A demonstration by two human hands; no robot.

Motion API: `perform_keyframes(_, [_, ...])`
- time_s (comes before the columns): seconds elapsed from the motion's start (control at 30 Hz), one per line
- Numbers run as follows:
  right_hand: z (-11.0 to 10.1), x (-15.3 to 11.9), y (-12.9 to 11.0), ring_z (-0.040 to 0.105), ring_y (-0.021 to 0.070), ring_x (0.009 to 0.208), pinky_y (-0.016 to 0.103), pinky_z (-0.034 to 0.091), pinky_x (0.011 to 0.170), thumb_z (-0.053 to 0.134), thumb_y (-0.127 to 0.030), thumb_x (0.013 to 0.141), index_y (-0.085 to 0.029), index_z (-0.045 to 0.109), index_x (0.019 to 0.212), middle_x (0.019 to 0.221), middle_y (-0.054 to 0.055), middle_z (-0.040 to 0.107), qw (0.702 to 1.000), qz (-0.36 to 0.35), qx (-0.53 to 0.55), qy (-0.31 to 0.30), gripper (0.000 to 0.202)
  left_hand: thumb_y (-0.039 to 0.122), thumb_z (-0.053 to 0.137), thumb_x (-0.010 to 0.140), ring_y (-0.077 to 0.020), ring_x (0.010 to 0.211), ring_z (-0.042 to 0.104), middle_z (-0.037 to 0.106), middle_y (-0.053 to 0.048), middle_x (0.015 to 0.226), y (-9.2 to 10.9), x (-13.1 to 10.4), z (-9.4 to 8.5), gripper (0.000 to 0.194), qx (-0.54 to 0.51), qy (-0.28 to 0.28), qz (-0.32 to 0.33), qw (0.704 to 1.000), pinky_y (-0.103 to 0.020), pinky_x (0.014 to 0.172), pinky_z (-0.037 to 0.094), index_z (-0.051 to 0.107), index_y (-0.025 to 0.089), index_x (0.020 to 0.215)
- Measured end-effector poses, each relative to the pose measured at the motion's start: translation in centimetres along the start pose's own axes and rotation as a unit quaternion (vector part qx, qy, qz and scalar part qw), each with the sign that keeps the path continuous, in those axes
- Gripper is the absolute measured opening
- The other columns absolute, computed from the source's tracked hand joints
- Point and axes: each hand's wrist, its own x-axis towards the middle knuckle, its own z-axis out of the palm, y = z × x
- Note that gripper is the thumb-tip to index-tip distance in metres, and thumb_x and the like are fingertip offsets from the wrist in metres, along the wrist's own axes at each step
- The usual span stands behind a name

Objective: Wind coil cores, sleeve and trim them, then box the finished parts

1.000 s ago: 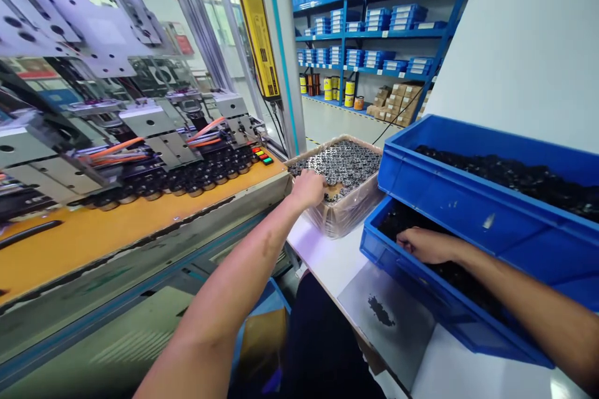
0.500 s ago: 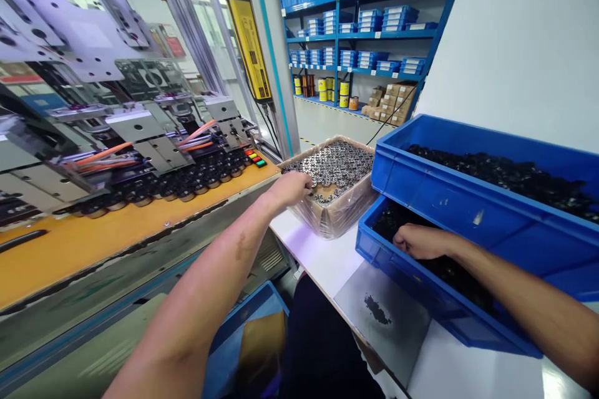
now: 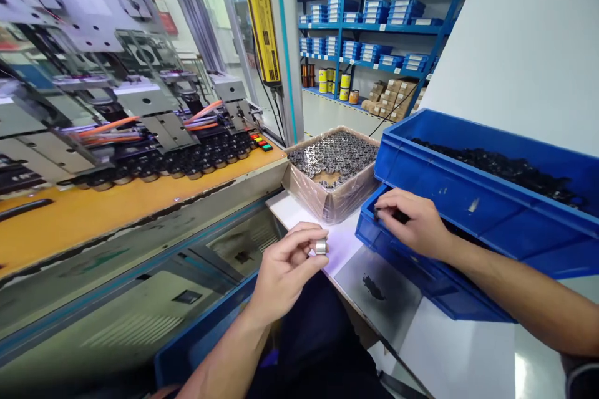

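Observation:
Between the thumb and fingers of my left hand (image 3: pixel 291 268) is a small silver metal cylinder (image 3: pixel 321 246), above the edge of the white table. My right hand (image 3: pixel 412 221) is over the front rim of the lower blue bin (image 3: pixel 374 243), its thumb and fingers pinching a small black part (image 3: pixel 377 213); its exact kind is too small to make out. Beyond my left hand stands a plastic-lined cardboard box (image 3: pixel 322 202) filled with small silver metal parts (image 3: pixel 349 153). My right hand and the upper bin hide most of the lower bin's inside.
An upper blue bin (image 3: pixel 486 190) of black parts rests over the lower one. At left, a machine (image 3: pixel 154 118) has a row of black parts (image 3: pixel 194 168) along its orange top (image 3: pixel 140 206). A dark-stained metal plate (image 3: pixel 379 305) lies on the white table (image 3: pixel 449 349).
My left hand has come out of the cardboard box toward me with the silver cylinder. My right hand has risen from inside the lower bin to its rim, with a black part in its fingers.

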Motion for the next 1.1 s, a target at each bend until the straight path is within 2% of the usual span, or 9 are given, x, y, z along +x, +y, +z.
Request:
perform_keyframes(0.1, [0.8,0.8,-5.2,0.063,0.0145,0.089,0.026,0.054,0.077,0.058,-0.011,0.091,-0.013,0.064,0.1,0.094,0.01,0.065,0.983,-0.154,0.095,0.02,0.01,0.015,0.086,0.062,-0.0128,0.068,0.066,0.075,-0.007,0.093,1.4,-1.1,0.8,0.027,0.005,0.017,-0.024,1.0,-0.022,0.061,0.054,0.081,0.021,0.088])
perform_keyframes(0.17, [1.5,0.7,-7.2,0.061,0.0132,0.087,0.024,0.055,0.075,0.057,-0.01,0.092,-0.012,0.063,0.101,0.093,0.01,0.063,0.973,-0.186,0.132,0.019,0.01,0.012,0.087,0.059,-0.0129,0.065,0.067,0.077,-0.009,0.095,1.8,-1.7,1.1,0.031,0.018,0.016,-0.039,0.999,-0.021,0.058,0.055,0.082,0.021,0.088])
perform_keyframes(0.23, [2.2,0.3,-7.9,0.061,0.0124,0.085,0.023,0.055,0.073,0.056,-0.009,0.093,-0.011,0.062,0.102,0.092,0.01,0.062,0.969,-0.19,0.153,0.022,0.011,0.011,0.086,0.059,-0.0143,0.067,0.069,0.079,-0.009,0.095,2.0,-2.3,1.4,0.033,0.021,0.007,-0.051,0.998,-0.021,0.058,0.056,0.082,0.021,0.09])
perform_keyframes(0.37, [2.9,-0.4,-7.6,0.061,0.0128,0.085,0.024,0.056,0.074,0.057,-0.009,0.093,-0.012,0.063,0.102,0.091,0.009,0.062,0.972,-0.176,0.157,0.021,0.011,0.013,0.083,0.064,-0.0159,0.07,0.072,0.079,-0.008,0.093,1.8,-3.1,1.8,0.032,0.019,0.012,-0.07,0.997,-0.022,0.063,0.06,0.082,0.021,0.096])
perform_keyframes(0.5, [2.9,-0.6,-7.3,0.061,0.0118,0.085,0.023,0.056,0.075,0.058,-0.009,0.093,-0.011,0.064,0.1,0.091,0.009,0.062,0.974,-0.168,0.15,0.024,0.01,0.012,0.081,0.068,-0.0122,0.062,0.069,0.078,-0.004,0.078,1.7,-3.5,2.2,0.037,0.02,0.017,-0.098,0.995,-0.019,0.06,0.059,0.08,0.021,0.103])
perform_keyframes(0.63, [2.8,-0.6,-7.3,0.061,0.0119,0.084,0.023,0.056,0.073,0.057,-0.009,0.093,-0.012,0.064,0.102,0.091,0.008,0.062,0.974,-0.172,0.141,0.032,0.011,0.004,0.082,0.064,-0.0126,0.067,0.074,0.08,-0.002,0.08,1.7,-3.6,2.4,0.041,-0.016,0.022,-0.097,0.995,-0.017,0.066,0.06,0.081,0.025,0.099])
perform_keyframes(0.8, [2.7,-0.6,-7.0,0.062,0.016,0.091,0.027,0.058,0.075,0.058,-0.009,0.09,-0.009,0.06,0.112,0.098,0.013,0.062,0.966,-0.221,0.136,-0.002,0.022,-0.003,0.08,0.063,-0.0128,0.069,0.076,0.081,0.001,0.08,1.7,-3.3,2.2,0.046,-0.055,0.012,-0.087,0.995,-0.015,0.069,0.061,0.081,0.028,0.096])
perform_keyframes(0.93, [2.9,-0.7,-6.5,0.062,0.0178,0.091,0.032,0.059,0.077,0.062,-0.013,0.09,-0.009,0.058,0.114,0.097,0.013,0.063,0.962,-0.261,0.075,0.023,0.024,-0.005,0.08,0.06,-0.0157,0.071,0.077,0.081,0.0,0.082,1.8,-3.1,2.1,0.047,-0.062,0.008,-0.085,0.994,-0.016,0.069,0.062,0.081,0.027,0.095])
perform_keyframes(1.1, [3.1,-0.7,-6.3,0.062,0.0164,0.09,0.03,0.058,0.075,0.06,-0.015,0.093,-0.01,0.058,0.114,0.097,0.012,0.063,0.961,-0.269,0.07,0.019,0.022,-0.005,0.08,0.06,-0.0183,0.074,0.078,0.081,-0.002,0.087,1.8,-3.1,2.2,0.046,-0.056,0.01,-0.077,0.995,-0.017,0.069,0.063,0.081,0.025,0.095])
